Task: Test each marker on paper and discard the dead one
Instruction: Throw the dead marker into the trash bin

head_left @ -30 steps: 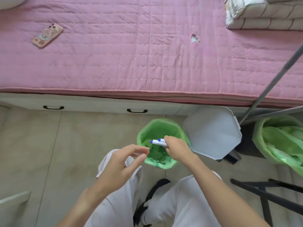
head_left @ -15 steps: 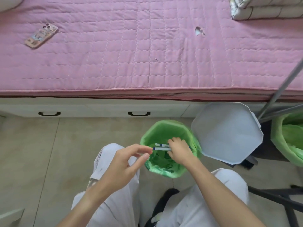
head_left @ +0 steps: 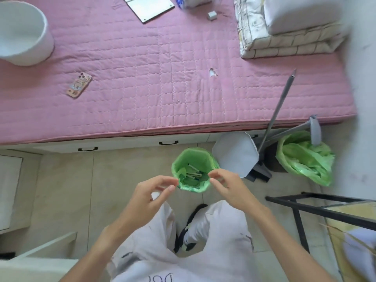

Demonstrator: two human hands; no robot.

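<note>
A small bin lined with a green bag [head_left: 211, 160] stands on the floor in front of my knees. Markers [head_left: 194, 174] lie inside it on the bag's bottom. My right hand [head_left: 227, 187] hovers at the bin's near right rim with loosely curled fingers and holds nothing. My left hand [head_left: 150, 195] hangs left of the bin, thumb and fingers loosely curved, also holding nothing. White paper sheets [head_left: 150, 6] lie far back on the pink bed.
The bin's white lid [head_left: 234, 155] stands open to its right. A second green-lined bin [head_left: 305, 157] and grey poles [head_left: 278, 106] are further right. A black-framed table [head_left: 325, 208] is at right. A phone [head_left: 79, 85] and white basket [head_left: 22, 33] lie on the bed [head_left: 142, 68].
My right hand let the blue-and-white marker go into the bin and drew back to the rim. The view has tilted up, showing more of the bed.
</note>
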